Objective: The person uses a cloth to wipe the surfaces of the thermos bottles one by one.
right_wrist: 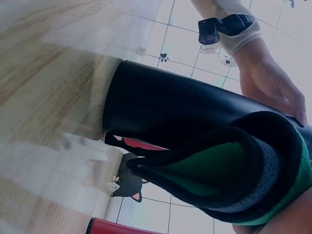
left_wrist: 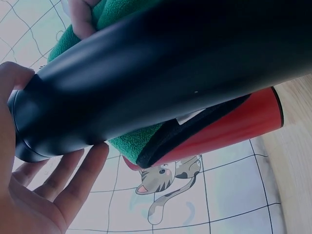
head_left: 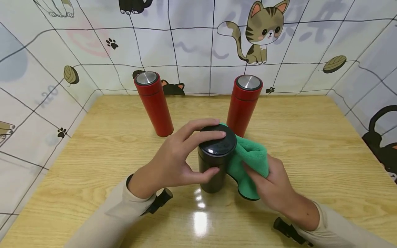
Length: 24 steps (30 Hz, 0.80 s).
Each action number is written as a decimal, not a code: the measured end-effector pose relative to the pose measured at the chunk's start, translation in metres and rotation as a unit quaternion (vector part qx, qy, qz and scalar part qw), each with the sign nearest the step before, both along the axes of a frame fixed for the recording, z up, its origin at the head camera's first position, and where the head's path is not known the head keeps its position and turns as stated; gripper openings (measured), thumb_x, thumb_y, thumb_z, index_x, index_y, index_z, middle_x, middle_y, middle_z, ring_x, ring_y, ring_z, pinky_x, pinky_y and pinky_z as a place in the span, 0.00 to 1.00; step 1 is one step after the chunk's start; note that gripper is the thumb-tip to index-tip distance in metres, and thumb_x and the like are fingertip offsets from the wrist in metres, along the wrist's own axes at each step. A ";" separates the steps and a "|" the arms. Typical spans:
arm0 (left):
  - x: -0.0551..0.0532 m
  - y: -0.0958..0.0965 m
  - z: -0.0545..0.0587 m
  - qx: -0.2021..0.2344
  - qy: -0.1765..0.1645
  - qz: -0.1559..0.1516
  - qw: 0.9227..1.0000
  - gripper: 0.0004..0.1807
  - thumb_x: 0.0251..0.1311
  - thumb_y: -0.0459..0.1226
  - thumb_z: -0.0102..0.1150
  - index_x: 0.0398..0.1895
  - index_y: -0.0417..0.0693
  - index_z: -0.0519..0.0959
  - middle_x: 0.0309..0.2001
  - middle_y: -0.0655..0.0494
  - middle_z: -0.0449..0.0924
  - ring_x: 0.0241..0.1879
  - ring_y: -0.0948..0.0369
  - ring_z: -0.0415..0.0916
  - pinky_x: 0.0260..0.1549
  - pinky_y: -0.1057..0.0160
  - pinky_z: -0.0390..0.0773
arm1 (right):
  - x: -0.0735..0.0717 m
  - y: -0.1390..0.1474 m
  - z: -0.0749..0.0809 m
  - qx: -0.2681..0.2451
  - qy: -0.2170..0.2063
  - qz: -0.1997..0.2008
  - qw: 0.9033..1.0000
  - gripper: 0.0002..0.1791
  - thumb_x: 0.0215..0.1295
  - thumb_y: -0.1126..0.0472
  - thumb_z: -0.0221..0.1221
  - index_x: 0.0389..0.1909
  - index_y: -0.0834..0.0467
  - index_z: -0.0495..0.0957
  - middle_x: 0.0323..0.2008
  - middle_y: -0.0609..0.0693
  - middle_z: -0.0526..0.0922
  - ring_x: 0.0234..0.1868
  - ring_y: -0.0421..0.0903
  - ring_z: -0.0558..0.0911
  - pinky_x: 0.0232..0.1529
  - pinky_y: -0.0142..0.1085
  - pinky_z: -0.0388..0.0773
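A black thermos bottle (head_left: 212, 177) with a glossy dark lid (head_left: 218, 143) stands upright on the table in the head view. My left hand (head_left: 176, 158) grips it near the top, thumb on the near side and fingers over the lid's edge. In my right hand (head_left: 277, 189) is a bunched green cloth (head_left: 249, 165) with black edging, held against the bottle's right side. The left wrist view shows the bottle (left_wrist: 146, 83) close up, with the cloth (left_wrist: 136, 141) behind it. Folds of the cloth (right_wrist: 204, 170) partly cover the bottle (right_wrist: 161, 102) in the right wrist view.
Two red thermos bottles with silver-topped lids stand farther back, one at left (head_left: 156, 106) and one at right (head_left: 243, 106), just beyond the cloth. Wall sheeting (head_left: 192, 44) with cat drawings borders the wooden table (head_left: 102, 144) behind and at both sides.
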<state>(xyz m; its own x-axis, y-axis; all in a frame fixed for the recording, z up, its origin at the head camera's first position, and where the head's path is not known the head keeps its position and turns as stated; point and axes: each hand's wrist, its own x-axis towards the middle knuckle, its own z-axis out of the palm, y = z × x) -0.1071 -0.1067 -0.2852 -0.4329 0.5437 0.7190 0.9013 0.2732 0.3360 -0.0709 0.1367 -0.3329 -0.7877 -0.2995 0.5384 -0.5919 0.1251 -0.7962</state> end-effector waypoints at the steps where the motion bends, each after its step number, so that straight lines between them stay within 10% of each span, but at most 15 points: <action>1: 0.000 0.000 0.000 0.001 0.002 -0.002 1.000 0.35 0.46 0.40 0.75 0.60 0.44 0.74 0.63 0.42 0.72 0.62 0.53 0.75 0.62 0.62 0.76 | 0.000 0.000 0.000 0.001 0.000 -0.005 1.000 0.29 0.61 0.83 0.52 0.65 0.65 0.74 0.63 0.46 0.80 0.60 0.37 0.81 0.57 0.27 0.78; 24: -0.002 -0.006 -0.001 -0.013 0.030 0.015 0.999 0.30 0.48 0.41 0.72 0.58 0.47 0.77 0.61 0.41 0.69 0.59 0.52 0.74 0.44 0.65 0.83 | 0.004 0.003 0.000 -0.016 0.021 -0.042 0.999 0.28 0.60 0.84 0.53 0.61 0.67 0.76 0.59 0.42 0.82 0.57 0.35 0.81 0.56 0.25 0.78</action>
<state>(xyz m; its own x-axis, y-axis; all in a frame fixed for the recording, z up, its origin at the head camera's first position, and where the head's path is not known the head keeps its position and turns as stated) -0.1095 -0.1131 -0.2865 -0.4059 0.5500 0.7298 0.9109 0.3081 0.2744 -0.0673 0.1393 -0.3333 -0.7856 -0.2163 0.5797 -0.6135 0.1509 -0.7751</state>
